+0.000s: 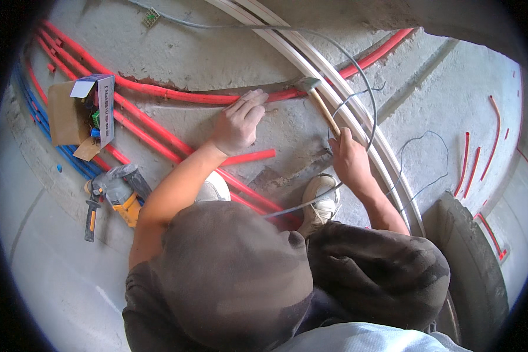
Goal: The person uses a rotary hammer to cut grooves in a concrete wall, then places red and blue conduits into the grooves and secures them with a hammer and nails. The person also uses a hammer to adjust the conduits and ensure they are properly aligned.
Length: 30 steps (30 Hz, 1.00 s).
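My left hand (239, 122) is over a long red pipe (188, 97), fingers close together and bent against it; the fingertips are partly hidden. The pipe curves along a groove cut in the concrete floor. My right hand (351, 154) is closed around the wooden handle of a hammer (322, 108). Its metal head is at the pipe, right of my left hand, beside the white conduits (358, 111). Whether the head touches the pipe, I cannot tell. A short red pipe end (249, 157) sticks out below my left wrist.
At left stands an open cardboard box (64, 114) with small green and blue parts. Near it lie blue pipes (38, 117) and a rotary hammer drill (117, 190). A grey cable (358, 64) loops across the conduits. Red pipe pieces (491, 138) lie right, past a low concrete edge (469, 258).
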{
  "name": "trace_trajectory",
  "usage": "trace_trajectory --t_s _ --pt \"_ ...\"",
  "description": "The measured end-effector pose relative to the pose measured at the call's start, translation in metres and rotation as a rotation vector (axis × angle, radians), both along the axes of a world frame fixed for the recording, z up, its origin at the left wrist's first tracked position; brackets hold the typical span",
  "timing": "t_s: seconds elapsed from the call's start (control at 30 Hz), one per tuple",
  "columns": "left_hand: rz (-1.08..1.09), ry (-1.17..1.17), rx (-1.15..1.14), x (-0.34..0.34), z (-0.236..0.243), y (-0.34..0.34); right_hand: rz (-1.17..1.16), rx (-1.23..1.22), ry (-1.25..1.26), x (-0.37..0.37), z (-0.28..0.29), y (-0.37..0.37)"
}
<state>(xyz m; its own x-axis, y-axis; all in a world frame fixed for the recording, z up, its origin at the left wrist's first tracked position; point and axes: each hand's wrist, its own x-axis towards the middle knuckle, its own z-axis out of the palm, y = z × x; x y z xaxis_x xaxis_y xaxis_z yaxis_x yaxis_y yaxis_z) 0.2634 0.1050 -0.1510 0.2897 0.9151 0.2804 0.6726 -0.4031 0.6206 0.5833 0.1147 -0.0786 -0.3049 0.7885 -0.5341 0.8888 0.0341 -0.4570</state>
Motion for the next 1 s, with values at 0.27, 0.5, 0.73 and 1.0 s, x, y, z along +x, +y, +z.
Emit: trace_trajectory --t_s 0.27,0.5,0.73,1.0 --pt "0.012 0.033 0.045 -0.006 0.008 -0.008 -0.046 0.074 0.020 -0.012 0.018 -0.010" --pt "0.118 -0.190 -0.051 -0.023 0.008 -0.019 -0.056 0.083 0.072 -0.028 0.016 -0.008" --pt "0.241 -0.316 -0.069 -0.017 0.051 -0.004 -0.295 -0.032 0.181 -0.008 0.040 -0.022" --pt "-0.416 -0.235 -0.386 0.072 0.194 0.149 -0.581 0.057 0.281 0.085 0.070 -0.033"
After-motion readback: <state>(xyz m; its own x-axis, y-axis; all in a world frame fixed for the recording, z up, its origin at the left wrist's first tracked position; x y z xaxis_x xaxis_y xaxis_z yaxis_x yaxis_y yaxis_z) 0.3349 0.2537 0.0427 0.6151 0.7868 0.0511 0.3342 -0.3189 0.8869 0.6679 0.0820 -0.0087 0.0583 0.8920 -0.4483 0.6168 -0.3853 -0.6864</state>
